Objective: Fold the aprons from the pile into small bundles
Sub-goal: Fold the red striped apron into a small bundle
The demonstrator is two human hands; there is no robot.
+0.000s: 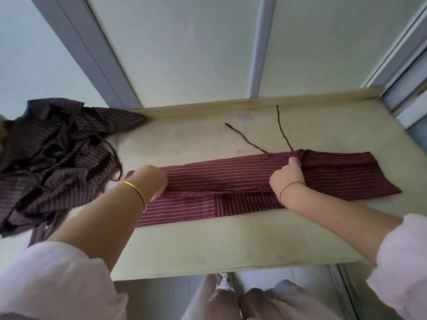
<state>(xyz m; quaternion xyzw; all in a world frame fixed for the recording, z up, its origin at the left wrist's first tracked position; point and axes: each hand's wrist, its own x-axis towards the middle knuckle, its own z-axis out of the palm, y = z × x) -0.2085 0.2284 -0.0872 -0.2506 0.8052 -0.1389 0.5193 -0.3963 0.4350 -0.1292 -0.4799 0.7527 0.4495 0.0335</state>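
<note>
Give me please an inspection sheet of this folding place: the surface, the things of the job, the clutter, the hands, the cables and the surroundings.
Surface: pale table with a raised back edge; faint pink and blue marks on it.
Job's things: striped maroon apron lies flat, folded into a long band, its two ties trailing toward the back; a crumpled pile of striped aprons sits at the table's left end.
Clutter: nothing seen.
Grippers: left hand grips the apron near its left end; right hand grips it near where the ties come out.
Cables: nothing seen.
Surroundings: pale wall panels with grey posts behind the table.
</note>
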